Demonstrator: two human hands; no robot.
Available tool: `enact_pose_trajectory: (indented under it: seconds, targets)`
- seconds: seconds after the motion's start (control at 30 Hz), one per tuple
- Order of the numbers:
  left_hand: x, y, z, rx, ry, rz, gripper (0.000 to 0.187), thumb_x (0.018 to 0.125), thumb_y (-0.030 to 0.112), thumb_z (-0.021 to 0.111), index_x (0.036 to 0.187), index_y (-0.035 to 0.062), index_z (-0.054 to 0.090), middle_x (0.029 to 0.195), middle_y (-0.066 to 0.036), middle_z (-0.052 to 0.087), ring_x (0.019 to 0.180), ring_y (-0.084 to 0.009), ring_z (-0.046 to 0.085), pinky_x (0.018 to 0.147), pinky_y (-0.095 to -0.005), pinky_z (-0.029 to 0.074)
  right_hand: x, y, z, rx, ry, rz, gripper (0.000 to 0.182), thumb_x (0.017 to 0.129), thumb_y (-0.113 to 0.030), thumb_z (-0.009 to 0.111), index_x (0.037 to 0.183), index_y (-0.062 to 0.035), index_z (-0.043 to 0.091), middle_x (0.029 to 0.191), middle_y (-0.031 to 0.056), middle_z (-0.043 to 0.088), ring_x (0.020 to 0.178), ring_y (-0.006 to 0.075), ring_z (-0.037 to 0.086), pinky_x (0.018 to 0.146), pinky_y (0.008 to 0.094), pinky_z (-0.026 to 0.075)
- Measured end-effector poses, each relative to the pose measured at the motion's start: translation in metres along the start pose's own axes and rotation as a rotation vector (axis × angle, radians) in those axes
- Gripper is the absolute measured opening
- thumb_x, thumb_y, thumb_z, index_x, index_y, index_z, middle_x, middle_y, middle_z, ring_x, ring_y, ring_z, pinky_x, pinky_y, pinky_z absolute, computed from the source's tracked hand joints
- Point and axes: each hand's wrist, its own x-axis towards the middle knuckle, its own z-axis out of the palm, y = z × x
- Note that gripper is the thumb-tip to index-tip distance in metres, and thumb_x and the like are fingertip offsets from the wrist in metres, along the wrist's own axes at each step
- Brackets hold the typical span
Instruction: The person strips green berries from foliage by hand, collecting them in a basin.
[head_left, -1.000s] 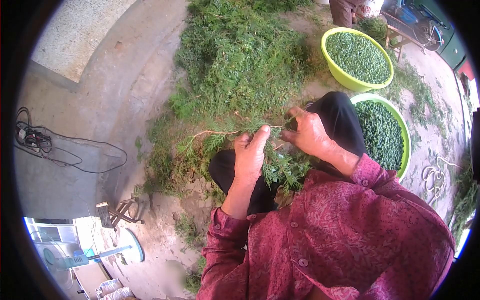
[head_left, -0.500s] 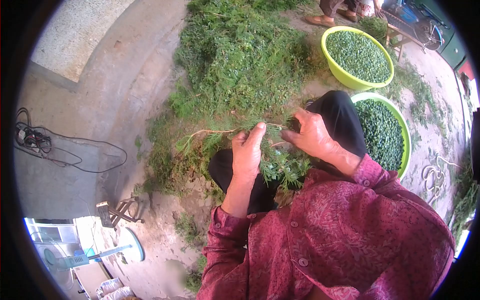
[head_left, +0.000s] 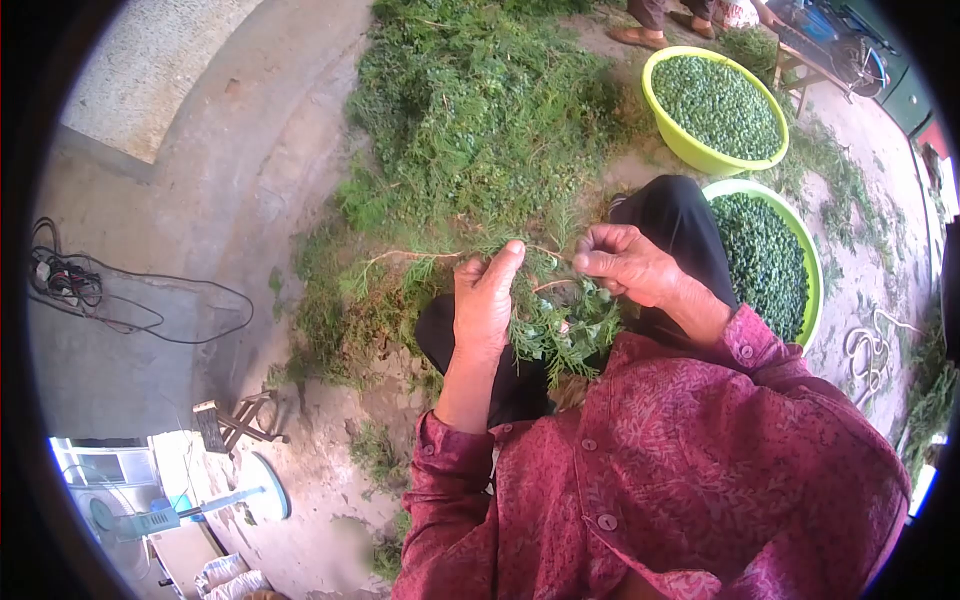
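My left hand (head_left: 484, 300) is closed round a thin brown-stemmed green branch (head_left: 410, 254), its thumb pointing up. To the right of it, my right hand (head_left: 632, 264) pinches at the branch with thumb and fingers pressed together; what lies between the fingertips is too small to make out. Leafy sprigs (head_left: 565, 335) hang below and between both hands, over my lap. A large heap of green branches (head_left: 480, 120) lies on the ground in front of me.
A yellow tub (head_left: 690, 150) and a pale green tub (head_left: 812, 265), both full of small green pieces, stand at the right. Another person's feet (head_left: 640, 38) show at the top. Cables (head_left: 70, 280), a folding stool (head_left: 235, 425), a fan (head_left: 265, 488) and a rope (head_left: 868, 355) lie around.
My right hand has turned and its fingers have closed together. My left hand has shifted slightly left. The other person's feet have moved a little.
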Motion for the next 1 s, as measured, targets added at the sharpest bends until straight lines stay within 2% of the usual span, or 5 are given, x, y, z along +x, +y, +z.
enact_pose_trajectory:
  seconds: [0.4, 0.53, 0.6, 0.7, 1.0]
  targets:
    - [-0.018, 0.006, 0.012, 0.125, -0.056, -0.103, 0.013, 0.077, 0.014, 0.063, 0.074, 0.0006, 0.061, 0.072, -0.004, 0.061, 0.061, -0.0099, 0.055, 0.057, -0.0256, 0.044, -0.010, -0.001, -0.025, -0.122, 0.038, -0.053, 0.014, 0.080, -0.017, 0.062, 0.073, -0.0056, 0.061, 0.059, -0.0044, 0.053, 0.047, 0.0026, 0.041, 0.041, 0.0200, 0.030]
    - [-0.013, 0.020, -0.005, 0.138, 0.027, -0.133, 0.015, 0.077, 0.014, 0.062, 0.068, 0.0017, 0.060, 0.069, -0.007, 0.061, 0.055, -0.0125, 0.055, 0.051, -0.0257, 0.043, -0.022, 0.002, -0.052, -1.100, 0.193, -0.362, 0.022, 0.082, -0.021, 0.059, 0.069, -0.0033, 0.057, 0.057, 0.0006, 0.052, 0.050, 0.0063, 0.044, 0.040, 0.0218, 0.031]
    - [-0.010, 0.027, -0.012, 0.085, 0.125, -0.101, 0.012, 0.078, 0.011, 0.063, 0.073, 0.0004, 0.061, 0.072, -0.004, 0.061, 0.063, -0.0091, 0.055, 0.058, -0.0240, 0.043, -0.038, -0.001, -0.060, -0.247, 0.149, 0.040, 0.020, 0.083, -0.021, 0.058, 0.075, -0.0034, 0.054, 0.063, 0.0024, 0.053, 0.053, 0.0069, 0.045, 0.038, 0.0198, 0.029]
    - [0.000, 0.017, -0.024, 0.112, 0.027, -0.053, 0.011, 0.079, 0.011, 0.062, 0.074, 0.0009, 0.061, 0.073, -0.003, 0.061, 0.064, -0.0080, 0.053, 0.058, -0.0243, 0.042, -0.037, -0.009, -0.045, 0.238, -0.021, -0.047, 0.014, 0.084, -0.016, 0.056, 0.085, -0.0023, 0.052, 0.075, 0.0073, 0.053, 0.049, 0.0064, 0.039, 0.038, 0.0167, 0.026]
    - [-0.004, 0.004, -0.004, 0.081, 0.111, 0.155, 0.009, 0.079, 0.010, 0.062, 0.074, 0.0029, 0.060, 0.068, 0.000, 0.058, 0.060, -0.0077, 0.053, 0.057, -0.0220, 0.042, 0.000, 0.002, 0.025, -0.083, 0.049, -0.018, 0.011, 0.084, -0.014, 0.058, 0.084, -0.0030, 0.057, 0.055, -0.0029, 0.045, 0.042, 0.0035, 0.033, 0.037, 0.0186, 0.022]
